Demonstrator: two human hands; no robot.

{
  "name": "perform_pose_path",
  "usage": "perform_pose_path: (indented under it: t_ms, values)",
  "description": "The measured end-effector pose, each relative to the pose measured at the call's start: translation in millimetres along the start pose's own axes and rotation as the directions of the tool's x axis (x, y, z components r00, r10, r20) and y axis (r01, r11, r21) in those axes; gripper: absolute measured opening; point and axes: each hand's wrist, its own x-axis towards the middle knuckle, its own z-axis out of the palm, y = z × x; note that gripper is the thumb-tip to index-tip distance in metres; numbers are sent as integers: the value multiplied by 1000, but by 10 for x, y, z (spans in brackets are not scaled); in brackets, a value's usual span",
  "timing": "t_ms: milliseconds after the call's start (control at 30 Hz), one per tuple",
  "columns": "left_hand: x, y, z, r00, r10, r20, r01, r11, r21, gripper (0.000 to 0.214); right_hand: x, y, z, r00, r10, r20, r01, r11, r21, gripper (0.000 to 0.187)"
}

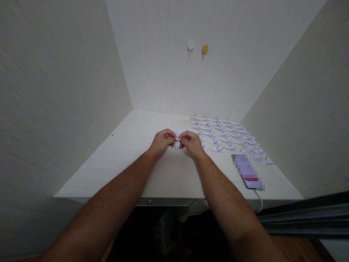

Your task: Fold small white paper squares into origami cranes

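A small white folded paper piece (177, 138) is held between both hands over the middle of a pale wooden desk (131, 160). My left hand (162, 141) pinches its left side with fingers closed. My right hand (191, 142) pinches its right side, fingers closed too. The paper's lower part is partly hidden by my fingers.
Several finished white paper cranes (223, 136) lie in rows on the desk's right back area. A phone (248, 171) with a cable lies near the right front edge. Walls close in on three sides; two round hooks (197, 48) sit on the back wall.
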Motion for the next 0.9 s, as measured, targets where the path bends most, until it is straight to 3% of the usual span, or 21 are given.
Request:
perform_pose_path:
  t_ms: [333,900]
  values:
    - [-2,-11,1,998,-43,42,46,996,-80,12,-6,-41,2,999,44,32,-48,990,132,9]
    - [-32,44,2,992,-120,32,123,988,-93,10,-10,-24,-5,997,74,29,-77,991,114,8]
